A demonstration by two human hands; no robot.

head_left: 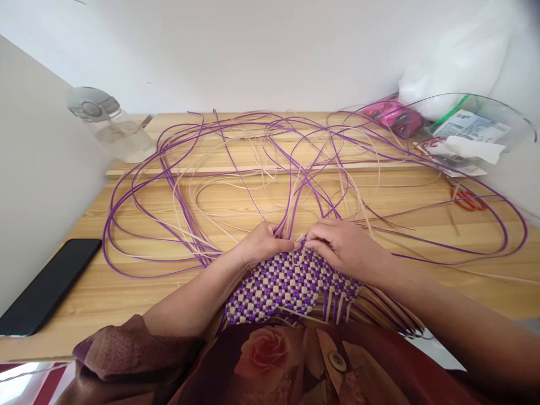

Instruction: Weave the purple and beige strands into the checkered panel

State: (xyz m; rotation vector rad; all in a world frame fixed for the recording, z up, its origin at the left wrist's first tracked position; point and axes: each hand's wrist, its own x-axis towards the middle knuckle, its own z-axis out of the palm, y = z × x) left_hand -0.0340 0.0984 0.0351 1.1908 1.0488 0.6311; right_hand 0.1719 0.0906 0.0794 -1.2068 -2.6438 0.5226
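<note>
No word, brand or number can be read. At the right, towards the back of the table [236,194], a white label [472,128] carries dark print in rows and blocks, but the characters are too small and blurred to make out, and neither the language nor the kind of label can be told. Just to the left of the label, above the orange scissors [468,198], red curling marks [427,146] show against white; whether they are lettering or a drawing cannot be told.
</note>
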